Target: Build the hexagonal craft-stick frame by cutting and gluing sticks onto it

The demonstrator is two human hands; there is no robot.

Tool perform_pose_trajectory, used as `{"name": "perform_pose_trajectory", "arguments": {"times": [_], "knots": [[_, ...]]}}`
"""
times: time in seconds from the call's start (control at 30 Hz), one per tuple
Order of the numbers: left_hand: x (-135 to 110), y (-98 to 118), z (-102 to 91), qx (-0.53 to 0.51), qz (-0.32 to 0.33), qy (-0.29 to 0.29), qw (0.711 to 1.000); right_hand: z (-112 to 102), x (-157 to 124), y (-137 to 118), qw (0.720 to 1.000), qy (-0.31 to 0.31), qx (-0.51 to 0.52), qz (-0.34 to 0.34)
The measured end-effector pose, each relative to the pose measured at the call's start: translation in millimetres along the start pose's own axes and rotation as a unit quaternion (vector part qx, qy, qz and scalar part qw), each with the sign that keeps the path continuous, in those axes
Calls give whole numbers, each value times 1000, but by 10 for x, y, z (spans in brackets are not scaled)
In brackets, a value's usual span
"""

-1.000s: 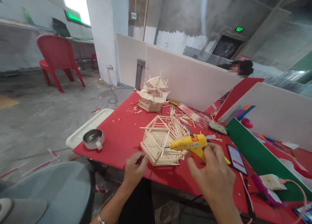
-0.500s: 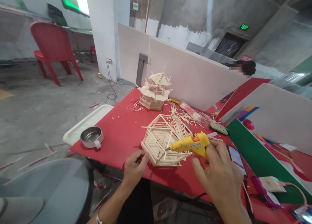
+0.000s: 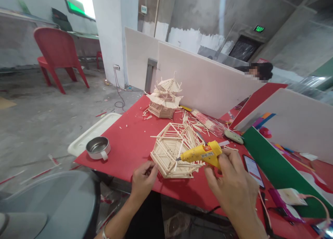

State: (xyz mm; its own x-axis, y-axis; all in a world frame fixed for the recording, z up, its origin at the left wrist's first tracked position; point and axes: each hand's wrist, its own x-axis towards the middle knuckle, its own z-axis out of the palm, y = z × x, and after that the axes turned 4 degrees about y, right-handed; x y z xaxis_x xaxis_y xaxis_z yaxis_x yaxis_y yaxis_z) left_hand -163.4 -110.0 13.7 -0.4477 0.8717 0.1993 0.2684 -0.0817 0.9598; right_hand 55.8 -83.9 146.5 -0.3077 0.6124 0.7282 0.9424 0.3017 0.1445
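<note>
My right hand point(image 3: 234, 183) is wrapped round the handle of a yellow hot glue gun point(image 3: 200, 153). The gun's nozzle points left, over a six-sided lattice frame of thin wooden sticks point(image 3: 166, 152) on the red tabletop point(image 3: 125, 145). A translucent glue stick pokes out of the gun's back end. At the frame's near left corner is my left hand point(image 3: 144, 176), its fingers curled and pinched together. What those fingers hold, if anything, is hidden. Behind the frame stands a tiered stick pagoda point(image 3: 163, 102).
Loose sticks point(image 3: 186, 119) and a plastic-wrapped stick bundle point(image 3: 205, 120) lie behind the frame. A metal cup point(image 3: 98, 148) sits at the left edge. To the right are a phone point(image 3: 253, 171), a green divider point(image 3: 275, 162) and a charger with cable point(image 3: 288, 196). Beyond the white panel is a person point(image 3: 262, 70).
</note>
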Motion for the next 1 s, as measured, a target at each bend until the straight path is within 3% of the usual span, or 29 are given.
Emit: {"name": "perform_pose_trajectory", "arguments": {"times": [1.0], "knots": [[0, -106, 1, -12, 38, 10, 999, -20, -93, 8, 1000, 10, -25, 16]]}}
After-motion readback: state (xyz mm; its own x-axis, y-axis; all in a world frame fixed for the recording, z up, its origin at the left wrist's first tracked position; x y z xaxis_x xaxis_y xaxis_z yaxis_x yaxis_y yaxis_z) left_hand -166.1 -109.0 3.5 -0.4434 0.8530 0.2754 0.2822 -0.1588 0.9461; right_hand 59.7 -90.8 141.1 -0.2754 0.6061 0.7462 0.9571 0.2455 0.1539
